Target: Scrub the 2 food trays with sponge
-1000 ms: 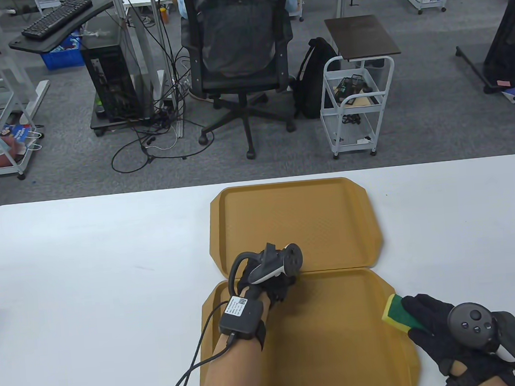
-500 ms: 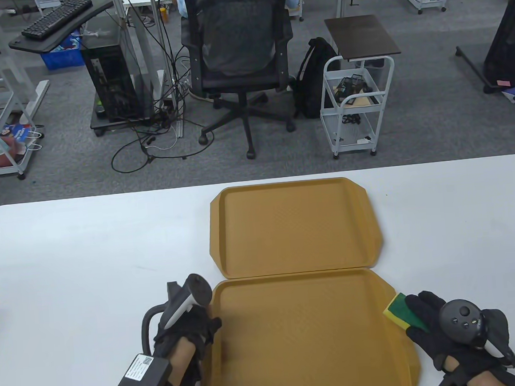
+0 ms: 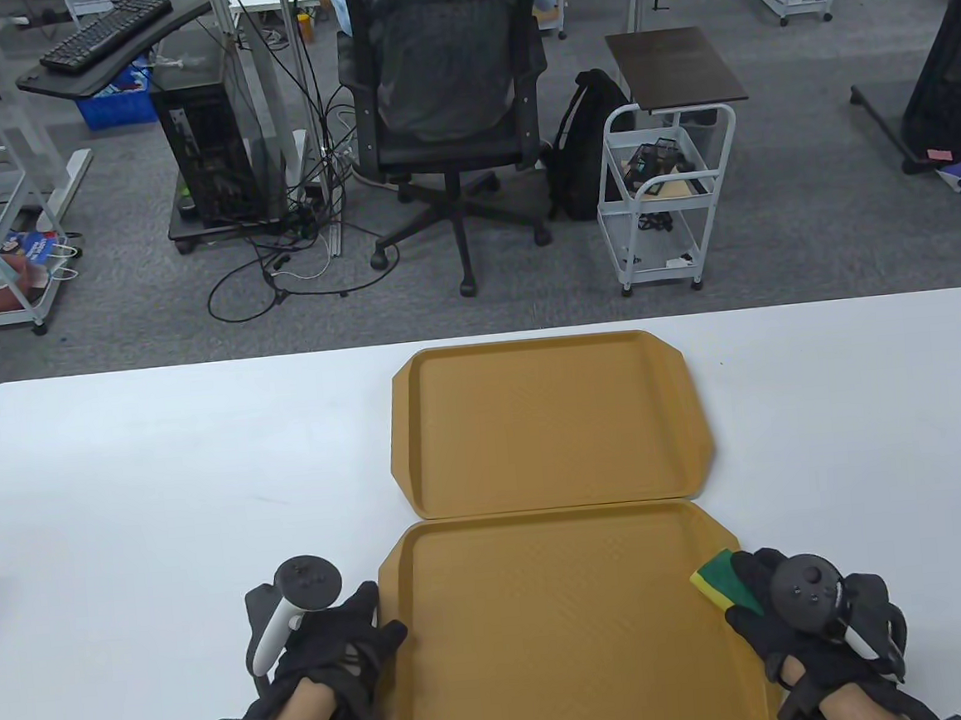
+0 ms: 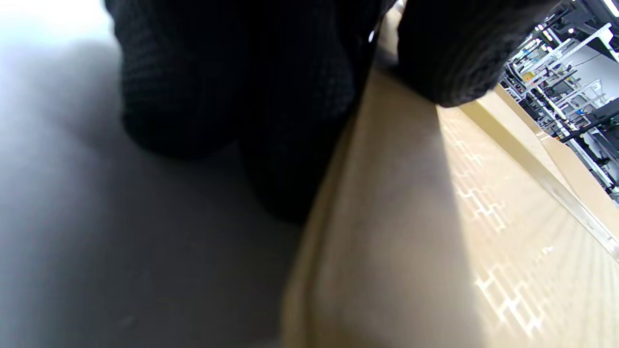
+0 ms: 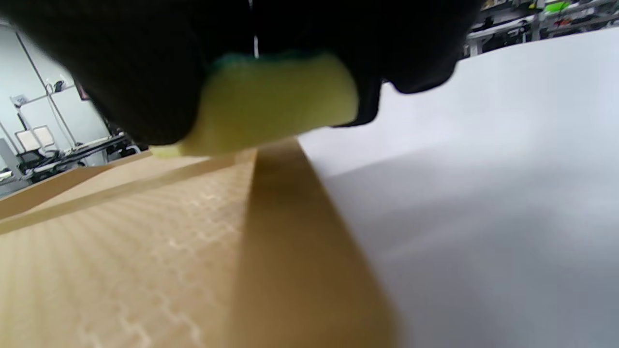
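Note:
Two tan food trays lie end to end on the white table, the far tray [image 3: 548, 421] and the near tray [image 3: 569, 644]. My left hand [image 3: 377, 626] is at the near tray's left rim [image 4: 387, 159]. Its thumb [image 4: 449, 58] lies on top of the rim and its fingers [image 4: 193, 96] sit against the outer side, pinching it. My right hand [image 3: 747, 584] grips a yellow and green sponge [image 3: 716, 578] just over the near tray's right rim. In the right wrist view the sponge [image 5: 271, 101] hangs between the gloved fingers, slightly above the rim [image 5: 290, 232].
The white table [image 3: 166, 484] stretches well to the left and right of the trays. Beyond its far edge stand an office chair [image 3: 448, 105], a white cart [image 3: 666, 187] and a backpack [image 3: 588, 144] on the floor.
My left hand has drawn back from the near tray's far edge to its left rim and taken hold there. My right hand has carried the sponge slightly left, over the right rim.

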Tool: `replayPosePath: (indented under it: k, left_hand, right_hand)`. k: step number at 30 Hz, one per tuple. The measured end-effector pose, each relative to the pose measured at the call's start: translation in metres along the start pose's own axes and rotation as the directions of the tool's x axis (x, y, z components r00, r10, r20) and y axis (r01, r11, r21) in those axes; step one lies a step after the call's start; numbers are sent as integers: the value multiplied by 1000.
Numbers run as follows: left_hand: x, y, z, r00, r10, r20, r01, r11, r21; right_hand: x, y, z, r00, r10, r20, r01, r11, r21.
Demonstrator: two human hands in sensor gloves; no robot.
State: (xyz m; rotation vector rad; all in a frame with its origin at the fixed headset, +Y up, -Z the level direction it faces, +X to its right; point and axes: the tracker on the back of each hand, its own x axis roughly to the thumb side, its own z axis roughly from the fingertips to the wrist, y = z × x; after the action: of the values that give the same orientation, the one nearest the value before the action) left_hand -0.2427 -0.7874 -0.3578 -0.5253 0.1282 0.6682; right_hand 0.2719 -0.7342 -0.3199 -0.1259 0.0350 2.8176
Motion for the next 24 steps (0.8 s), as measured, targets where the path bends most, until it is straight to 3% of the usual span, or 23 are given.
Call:
replayPosePath:
  k: [5, 8, 13, 18, 21, 24]
  left_hand:
    - [-2, -1, 0, 1000, 19, -1, -19, 1000, -18]
    - [-1, -1, 0, 1000, 15, 2, -15, 1000, -20]
    - [1, -2, 2, 1000, -2, -2, 2, 1000, 2]
    - [1, -2, 2, 1000, 5, -6, -5, 1000, 0]
    - [0, -2, 2, 1000, 15, -7, -15, 1000, -7]
    - [1, -2, 2, 1000, 11, -7, -11, 1000, -3]
  right_hand:
    - [34, 8, -17, 990, 140, -9, -140, 990, -28]
    - [51, 20, -39, 988, 137, -67, -140, 989, -46]
    - [69, 38, -65, 950, 260, -171, -277, 958, -81]
    - [84, 45, -73, 907, 383, -176, -388, 922, 8]
    - [87, 45, -74, 890, 429, -155, -436, 900, -17]
    - [86, 47, -77, 912, 381, -152, -389, 921, -20]
